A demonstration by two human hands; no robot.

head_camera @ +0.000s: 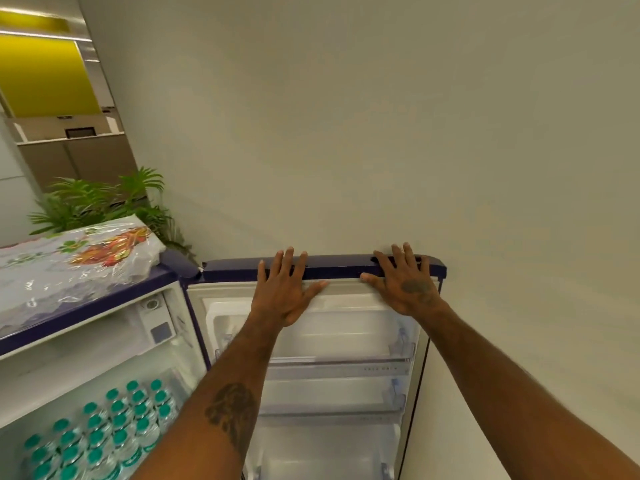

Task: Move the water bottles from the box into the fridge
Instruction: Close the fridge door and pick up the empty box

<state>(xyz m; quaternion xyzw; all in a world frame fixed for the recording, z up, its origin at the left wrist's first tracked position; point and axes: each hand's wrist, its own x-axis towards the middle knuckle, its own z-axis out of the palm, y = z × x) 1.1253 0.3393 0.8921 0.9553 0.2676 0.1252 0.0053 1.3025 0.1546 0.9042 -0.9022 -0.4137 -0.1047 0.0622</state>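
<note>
The dark blue fridge (86,310) stands at the lower left with its door (346,268) swung wide open to the right. Several water bottles (104,431) with teal caps stand packed together on a shelf inside the fridge. My left hand (285,289) lies flat on the door's top edge, fingers spread. My right hand (407,282) rests flat on the same edge further right, fingers also spread. Neither hand holds anything. The box is not in view.
The door's inner shelves (339,365) hold nothing that I can see. A clear plastic cover with a floral print (76,261) lies on the fridge top. A green plant (104,199) stands behind the fridge. A plain wall (381,116) is right behind the door.
</note>
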